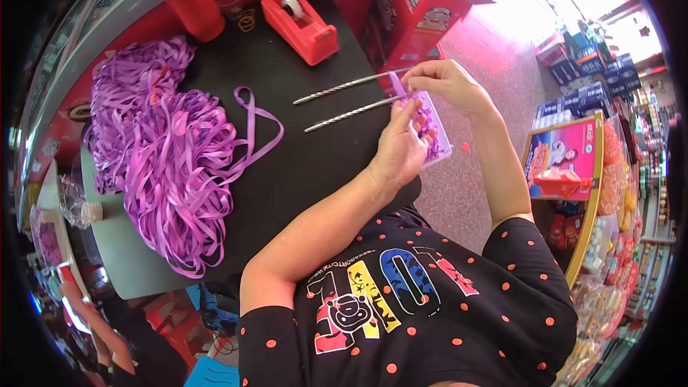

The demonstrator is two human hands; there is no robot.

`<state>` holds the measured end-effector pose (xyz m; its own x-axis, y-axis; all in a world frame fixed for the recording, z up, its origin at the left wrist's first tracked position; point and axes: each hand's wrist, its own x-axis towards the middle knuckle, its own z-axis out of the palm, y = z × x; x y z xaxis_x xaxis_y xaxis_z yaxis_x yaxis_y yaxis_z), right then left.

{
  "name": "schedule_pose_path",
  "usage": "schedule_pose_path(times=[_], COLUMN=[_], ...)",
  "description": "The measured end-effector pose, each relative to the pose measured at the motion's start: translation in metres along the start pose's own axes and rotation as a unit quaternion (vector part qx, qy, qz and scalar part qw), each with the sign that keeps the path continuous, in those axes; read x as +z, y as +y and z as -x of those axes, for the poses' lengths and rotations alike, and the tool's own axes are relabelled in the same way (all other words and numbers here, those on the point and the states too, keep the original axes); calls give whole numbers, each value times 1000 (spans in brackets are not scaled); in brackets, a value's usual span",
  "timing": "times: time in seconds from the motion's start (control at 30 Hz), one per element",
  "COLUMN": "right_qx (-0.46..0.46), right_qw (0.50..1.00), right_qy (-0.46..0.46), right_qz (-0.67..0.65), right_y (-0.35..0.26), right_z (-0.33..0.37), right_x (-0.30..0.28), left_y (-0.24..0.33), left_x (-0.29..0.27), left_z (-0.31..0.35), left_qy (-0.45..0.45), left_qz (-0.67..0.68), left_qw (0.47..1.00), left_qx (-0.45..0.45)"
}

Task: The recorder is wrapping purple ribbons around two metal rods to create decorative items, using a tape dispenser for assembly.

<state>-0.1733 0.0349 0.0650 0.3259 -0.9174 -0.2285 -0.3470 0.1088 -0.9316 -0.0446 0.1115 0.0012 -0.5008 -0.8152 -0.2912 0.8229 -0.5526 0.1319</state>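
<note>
Two thin silver rods with spiral grooves, an upper rod (337, 90) and a lower rod (351, 114), point left over the dark tabletop. A short strip of purple ribbon (396, 84) spans them near their right ends. My left hand (401, 140) is closed at the lower rod, thumb and fingertips pinching the ribbon there. Bent over the upper rod's right end, my right hand (448, 84) has its fingertips pressed together on the ribbon, partly hidden. Behind my left fingers is a pale shallow tray (446, 145) with purple ribbon pieces.
A large heap of purple ribbon (179, 172) covers the table's left side, one loop trailing right. A red tape dispenser (299, 25), red tumbler (192, 0) and rubber bands (246, 20) stand at the back. Shelves and a display case (566, 165) are to the right; another person's arm (93, 319) shows lower left.
</note>
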Motion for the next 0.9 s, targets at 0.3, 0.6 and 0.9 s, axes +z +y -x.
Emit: schedule_pose_path(times=[0.3, 0.6, 0.9], right_qx=[-11, -17, -15], right_qw=[991, 969, 978], right_qy=[21, 84, 81], right_qz=[131, 233, 192], right_y=[8, -13, -7], right_z=[52, 67, 71], right_x=[-5, 14, 9], left_y=[-1, 0, 1], left_x=[1, -3, -6], left_z=[-1, 1, -1], left_qy=[-27, -28, -14], left_qz=[-90, -94, -108], left_qw=[995, 995, 994], left_qx=[20, 12, 24])
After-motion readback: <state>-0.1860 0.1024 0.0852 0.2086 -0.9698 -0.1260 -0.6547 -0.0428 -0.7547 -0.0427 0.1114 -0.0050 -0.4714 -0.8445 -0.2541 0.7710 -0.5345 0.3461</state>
